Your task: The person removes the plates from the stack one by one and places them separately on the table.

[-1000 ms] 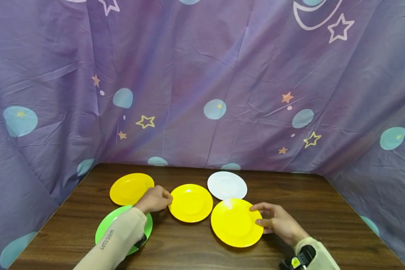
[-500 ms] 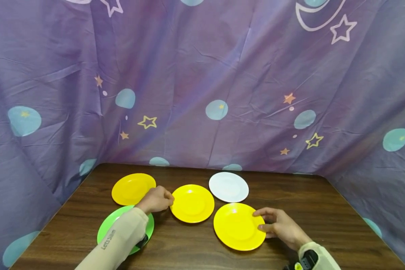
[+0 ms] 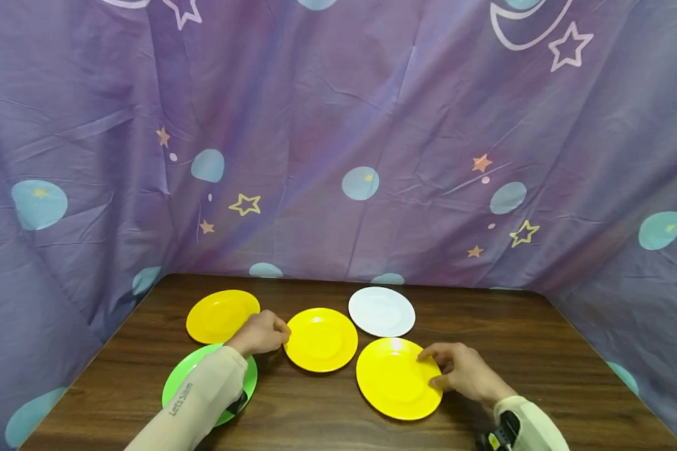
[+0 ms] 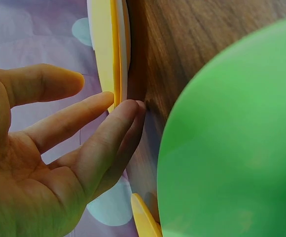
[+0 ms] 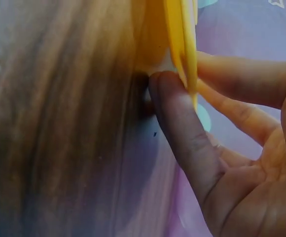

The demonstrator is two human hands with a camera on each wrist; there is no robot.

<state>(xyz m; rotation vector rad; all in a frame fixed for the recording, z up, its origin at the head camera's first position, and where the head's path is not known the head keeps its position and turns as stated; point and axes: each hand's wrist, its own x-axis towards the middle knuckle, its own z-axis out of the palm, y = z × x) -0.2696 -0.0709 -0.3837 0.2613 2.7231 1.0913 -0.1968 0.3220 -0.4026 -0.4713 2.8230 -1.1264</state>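
Observation:
My left hand point(image 3: 261, 332) reaches to the left rim of the middle yellow plate point(image 3: 320, 340). In the left wrist view its fingers are spread and fairly straight, fingertips right at the plate's edge, the thumb a little apart. My right hand point(image 3: 465, 371) holds the right rim of another yellow plate point(image 3: 397, 379). From the right wrist, the rim of that yellow plate point(image 5: 185, 44) shows between the thumb and the lower fingers, which sit close to the tabletop. Beneath my left forearm lies a green plate point(image 3: 175, 383), partly hidden; that green plate point(image 4: 232, 143) fills the right of the left wrist view.
A deeper yellow plate point(image 3: 217, 316) lies at the back left, its near side partly covered by my left hand. Behind the right-hand yellow plate sits a white plate point(image 3: 381, 312). All are on a dark wooden table point(image 3: 496, 319) with a purple patterned curtain point(image 3: 293, 125) around it.
The right-hand yellow plate has shifted slightly toward me with my right hand, uncovering the white plate's near edge. My left hand keeps its place at the middle plate.

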